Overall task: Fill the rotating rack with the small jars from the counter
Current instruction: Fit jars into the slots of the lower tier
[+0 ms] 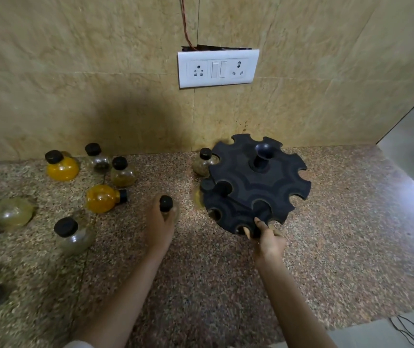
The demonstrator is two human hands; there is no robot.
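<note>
I see the left hand (159, 222) clenched round a small jar (167, 207) (black cap up), the right hand (267, 234) pinching the black rack (256, 184) rim. Both sit on speckled granite counter (338, 222) below a tiled wall (75, 71).

Two bare hands are working over the counter: the left hand (159, 223) and the right hand (267, 237). One black rotating rack (256, 184) is standing there, with two tiers of slots showing. At least two small jars are sitting in it: one (202, 163) at its far left and one (204, 190) lower down. One jar (167, 205) is sitting in the left hand. Seven more are lying or standing loose at left, two of them bright orange (61, 167) (103, 198); further blurred shapes at the left edge cannot be counted.
</note>
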